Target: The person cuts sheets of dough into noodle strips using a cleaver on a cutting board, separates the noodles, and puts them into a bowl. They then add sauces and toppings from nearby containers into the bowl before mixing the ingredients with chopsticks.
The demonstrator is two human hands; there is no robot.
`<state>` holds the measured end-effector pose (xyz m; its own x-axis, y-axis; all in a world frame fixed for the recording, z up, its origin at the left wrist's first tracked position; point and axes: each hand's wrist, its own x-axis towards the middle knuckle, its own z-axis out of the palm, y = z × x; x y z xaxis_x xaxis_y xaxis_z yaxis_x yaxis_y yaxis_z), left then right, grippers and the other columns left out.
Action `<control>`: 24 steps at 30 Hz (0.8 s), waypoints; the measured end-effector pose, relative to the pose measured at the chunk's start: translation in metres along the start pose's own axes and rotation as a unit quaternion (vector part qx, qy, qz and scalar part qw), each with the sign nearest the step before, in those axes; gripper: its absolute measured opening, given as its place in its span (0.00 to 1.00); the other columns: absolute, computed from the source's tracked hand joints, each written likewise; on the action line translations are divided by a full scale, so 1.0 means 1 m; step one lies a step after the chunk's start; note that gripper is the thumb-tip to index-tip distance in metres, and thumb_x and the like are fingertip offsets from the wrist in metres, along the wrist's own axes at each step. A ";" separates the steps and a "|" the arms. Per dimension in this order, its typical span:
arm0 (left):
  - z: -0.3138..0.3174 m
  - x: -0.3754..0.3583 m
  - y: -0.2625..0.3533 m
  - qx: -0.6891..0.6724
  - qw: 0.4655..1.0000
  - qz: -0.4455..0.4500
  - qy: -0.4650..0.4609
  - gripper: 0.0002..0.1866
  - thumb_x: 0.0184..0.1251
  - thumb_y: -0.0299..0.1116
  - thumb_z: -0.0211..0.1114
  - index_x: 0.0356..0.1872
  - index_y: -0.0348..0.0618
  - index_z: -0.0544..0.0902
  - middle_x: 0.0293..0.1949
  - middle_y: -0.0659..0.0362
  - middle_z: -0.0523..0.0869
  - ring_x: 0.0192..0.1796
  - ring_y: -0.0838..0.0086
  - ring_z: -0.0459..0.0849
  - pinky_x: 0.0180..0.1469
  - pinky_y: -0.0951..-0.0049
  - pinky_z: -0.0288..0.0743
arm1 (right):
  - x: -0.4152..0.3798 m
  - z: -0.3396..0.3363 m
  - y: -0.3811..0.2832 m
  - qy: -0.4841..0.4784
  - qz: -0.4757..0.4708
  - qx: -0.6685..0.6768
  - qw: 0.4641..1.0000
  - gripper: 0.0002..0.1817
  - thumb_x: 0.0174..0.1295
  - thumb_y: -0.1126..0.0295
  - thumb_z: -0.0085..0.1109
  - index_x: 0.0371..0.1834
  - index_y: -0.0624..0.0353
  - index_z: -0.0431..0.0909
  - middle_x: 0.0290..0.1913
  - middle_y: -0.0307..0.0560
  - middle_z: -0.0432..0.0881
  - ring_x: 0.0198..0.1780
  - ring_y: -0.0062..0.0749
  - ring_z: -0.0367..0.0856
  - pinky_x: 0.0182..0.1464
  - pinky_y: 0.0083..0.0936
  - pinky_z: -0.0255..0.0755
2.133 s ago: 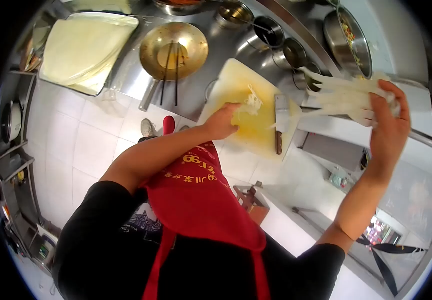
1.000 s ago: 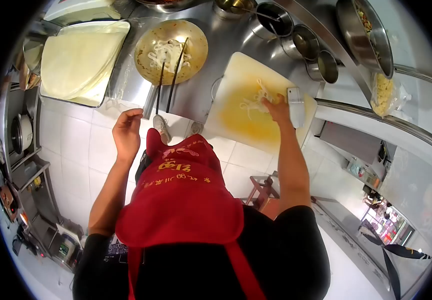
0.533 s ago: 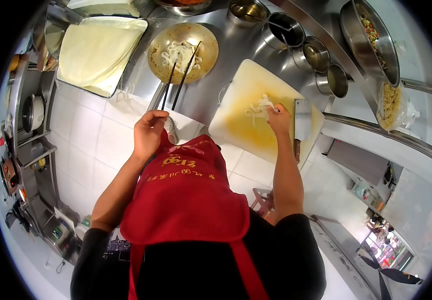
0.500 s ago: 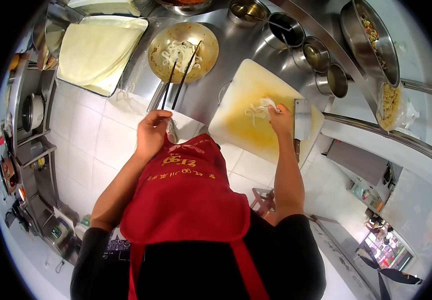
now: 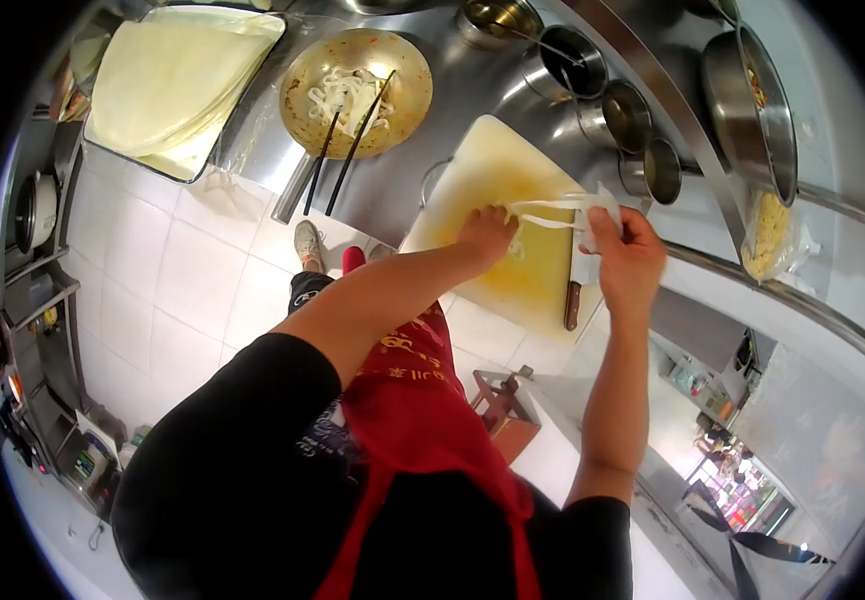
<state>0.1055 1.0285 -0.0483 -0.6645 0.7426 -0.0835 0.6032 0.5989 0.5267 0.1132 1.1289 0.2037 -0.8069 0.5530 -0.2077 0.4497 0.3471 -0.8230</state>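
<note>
Over the cutting board (image 5: 472,160), my right hand (image 5: 628,255) is closed on a bunch of white noodle strips (image 5: 550,205), raised near the board's right edge. The strips stretch leftward to my left hand (image 5: 489,236), whose fingers are closed round their other end low over the board. A few strips hang below my left hand. Beside my right hand lies a cleaver (image 5: 573,305), its brown handle toward me and its blade partly hidden. Further left, black chopsticks (image 5: 348,165) lean in a long-handled metal pan (image 5: 407,65) with white noodles (image 5: 352,100) inside.
A tray (image 5: 137,163) of stacked pale sheets (image 5: 172,80) stands at the left of the steel counter (image 5: 452,85). Several metal pots (image 5: 626,115) line the back right. A large steel bowl (image 5: 752,110) and a bag of yellowish food (image 5: 770,235) are further right.
My left hand has moved right from beside the pan handle to the noodles on the board. My right hand has lifted its end of the strips up and rightward. The view has shifted slightly.
</note>
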 end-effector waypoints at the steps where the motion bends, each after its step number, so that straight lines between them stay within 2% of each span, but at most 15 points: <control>1: 0.010 0.006 -0.003 0.026 0.999 0.024 -0.015 0.18 0.62 0.34 0.60 0.52 0.39 0.81 0.52 0.51 0.81 0.57 0.57 0.79 0.56 0.56 0.75 | -0.001 -0.005 -0.014 -0.007 -0.006 0.001 1.000 0.11 0.63 0.69 0.69 0.40 0.66 0.83 0.29 0.39 0.84 0.27 0.17 0.79 0.30 0.15 0.73; 6: 0.037 0.016 -0.005 0.015 0.998 0.031 -0.047 0.12 0.63 0.33 0.57 0.41 0.39 0.85 0.44 0.50 0.84 0.49 0.58 0.83 0.48 0.58 0.80 | -0.012 0.011 -0.093 -0.058 -0.105 0.090 0.989 0.08 0.62 0.74 0.68 0.41 0.66 0.82 0.32 0.39 0.85 0.31 0.15 0.79 0.32 0.15 0.75; 9: 0.031 0.012 0.000 -0.009 1.000 -0.003 -0.028 0.12 0.61 0.31 0.58 0.41 0.38 0.84 0.45 0.50 0.84 0.47 0.57 0.85 0.47 0.59 0.81 | -0.004 0.037 -0.127 -0.088 -0.145 0.082 0.982 0.08 0.62 0.74 0.69 0.41 0.66 0.83 0.33 0.39 0.85 0.31 0.15 0.80 0.33 0.17 0.77; 12: 0.010 0.003 -0.001 -0.088 0.990 -0.064 -0.087 0.09 0.60 0.29 0.61 0.40 0.38 0.83 0.47 0.49 0.83 0.52 0.56 0.84 0.50 0.57 0.80 | 0.020 0.081 -0.144 -0.186 -0.162 0.097 0.964 0.11 0.62 0.69 0.68 0.41 0.65 0.83 0.32 0.41 0.85 0.31 0.17 0.81 0.33 0.18 0.78; 13: 0.006 -0.002 -0.003 -0.085 0.990 -0.070 -0.085 0.09 0.60 0.29 0.61 0.40 0.38 0.83 0.47 0.49 0.83 0.52 0.56 0.84 0.50 0.57 0.80 | 0.028 0.101 -0.150 -0.222 -0.161 0.037 0.961 0.12 0.64 0.67 0.67 0.43 0.65 0.82 0.35 0.44 0.86 0.34 0.22 0.83 0.36 0.21 0.80; 14: 0.005 -0.007 -0.004 -0.161 0.980 -0.097 -0.067 0.09 0.58 0.28 0.63 0.40 0.36 0.82 0.45 0.48 0.84 0.49 0.55 0.84 0.48 0.56 0.80 | 0.038 0.122 -0.155 -0.257 -0.160 -0.024 0.953 0.14 0.66 0.64 0.65 0.45 0.65 0.82 0.38 0.46 0.86 0.37 0.26 0.85 0.38 0.23 0.83; 15: 0.003 -0.010 -0.005 -0.236 0.963 -0.123 -0.048 0.10 0.56 0.26 0.64 0.40 0.35 0.81 0.44 0.47 0.85 0.47 0.54 0.85 0.47 0.55 0.80 | 0.061 0.153 -0.136 -0.290 -0.141 -0.050 0.945 0.19 0.66 0.59 0.65 0.49 0.65 0.80 0.43 0.50 0.86 0.41 0.27 0.85 0.40 0.25 0.83; 16: -0.002 -0.011 -0.006 -0.234 0.963 -0.128 -0.046 0.10 0.56 0.26 0.64 0.40 0.35 0.81 0.44 0.47 0.85 0.47 0.54 0.85 0.47 0.55 0.80 | 0.089 0.187 -0.113 -0.334 -0.132 -0.128 0.924 0.25 0.65 0.55 0.65 0.54 0.66 0.78 0.48 0.54 0.85 0.46 0.32 0.84 0.41 0.30 0.84; 17: -0.008 -0.012 -0.007 -0.320 0.934 -0.157 -0.039 0.11 0.54 0.25 0.66 0.39 0.34 0.80 0.40 0.48 0.85 0.42 0.56 0.85 0.43 0.58 0.80 | 0.087 0.205 -0.113 -0.341 -0.105 -0.168 0.919 0.29 0.64 0.52 0.65 0.58 0.66 0.77 0.50 0.57 0.84 0.48 0.35 0.84 0.43 0.29 0.82; 18: -0.017 -0.013 -0.010 -0.402 0.897 -0.183 -0.033 0.12 0.53 0.24 0.67 0.39 0.33 0.79 0.37 0.49 0.85 0.37 0.58 0.86 0.40 0.60 0.80 | 0.117 0.235 -0.080 -0.292 -0.238 -0.275 0.884 0.30 0.63 0.52 0.65 0.60 0.66 0.77 0.49 0.55 0.85 0.47 0.36 0.85 0.45 0.25 0.80; 19: -0.028 -0.015 -0.010 -0.398 0.898 -0.186 -0.029 0.12 0.53 0.24 0.67 0.39 0.33 0.79 0.37 0.49 0.85 0.37 0.58 0.86 0.40 0.60 0.80 | 0.122 0.237 -0.071 -0.294 -0.243 -0.271 0.884 0.30 0.63 0.52 0.65 0.60 0.66 0.77 0.49 0.55 0.85 0.47 0.36 0.85 0.45 0.25 0.80; 21: -0.060 -0.022 -0.012 -0.565 0.785 -0.253 -0.022 0.11 0.54 0.21 0.68 0.38 0.35 0.78 0.31 0.54 0.84 0.31 0.66 0.84 0.34 0.67 0.77 | 0.123 0.239 -0.065 -0.213 -0.311 -0.145 0.915 0.26 0.63 0.55 0.64 0.55 0.66 0.79 0.44 0.56 0.87 0.38 0.39 0.86 0.45 0.28 0.76; 22: -0.078 -0.033 -0.010 -0.566 0.781 -0.265 -0.016 0.11 0.54 0.21 0.68 0.38 0.35 0.78 0.31 0.54 0.84 0.31 0.66 0.84 0.34 0.67 0.77 | 0.124 0.225 -0.064 -0.237 -0.289 -0.121 0.920 0.24 0.64 0.57 0.63 0.54 0.65 0.80 0.43 0.53 0.88 0.38 0.37 0.86 0.44 0.28 0.76; 23: -0.102 -0.045 -0.011 -0.658 0.713 -0.244 0.008 0.10 0.54 0.20 0.69 0.37 0.36 0.78 0.30 0.56 0.84 0.31 0.70 0.84 0.33 0.70 0.77 | 0.127 0.206 -0.066 -0.262 -0.269 -0.094 0.922 0.21 0.65 0.59 0.63 0.53 0.65 0.81 0.41 0.49 0.88 0.38 0.35 0.86 0.44 0.27 0.76; 24: -0.131 -0.055 -0.022 -0.735 0.642 -0.216 0.043 0.10 0.55 0.20 0.70 0.36 0.38 0.78 0.29 0.59 0.83 0.32 0.74 0.84 0.32 0.73 0.77 | 0.128 0.196 -0.055 -0.244 -0.241 0.013 0.939 0.16 0.67 0.64 0.63 0.50 0.65 0.82 0.38 0.45 0.88 0.38 0.27 0.85 0.40 0.23 0.75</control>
<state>0.0709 0.9349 0.0559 -0.6897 0.5458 -0.4760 -0.6704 -0.2328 0.7045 -0.0899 1.0323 0.1192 -0.9966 -0.0793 -0.0204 -0.0172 0.4461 -0.8948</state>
